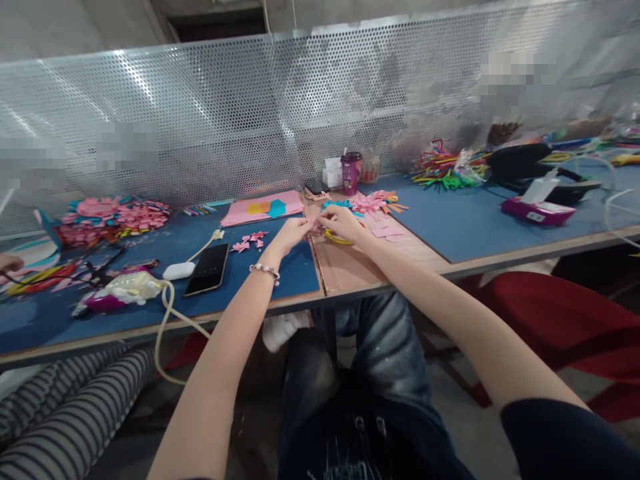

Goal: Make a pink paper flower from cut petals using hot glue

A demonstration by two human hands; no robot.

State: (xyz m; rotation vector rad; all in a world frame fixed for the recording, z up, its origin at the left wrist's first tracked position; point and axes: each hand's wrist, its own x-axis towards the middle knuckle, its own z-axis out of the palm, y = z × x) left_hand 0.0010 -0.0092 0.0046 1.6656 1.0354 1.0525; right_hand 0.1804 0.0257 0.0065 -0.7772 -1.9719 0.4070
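Observation:
My left hand (293, 233) and my right hand (343, 223) meet above the table's middle seam, fingertips pinched together on a small pink paper piece (314, 229). A bead bracelet (265, 270) circles my left wrist. Just under my right hand lies a yellow ring-shaped thing (336, 237). Small pink paper bows (249, 241) lie left of my left hand on the blue mat (290, 273). Pink paper sheets (263, 208) with yellow and teal cut-outs lie behind them.
A black phone (207, 269), a white charger (179, 271) and a glue gun (117, 293) lie at left. Paper flowers (117, 217) sit far left. A purple cup (351, 172) stands by the perforated metal screen (250, 113). Another person's striped legs (75, 407) are at lower left.

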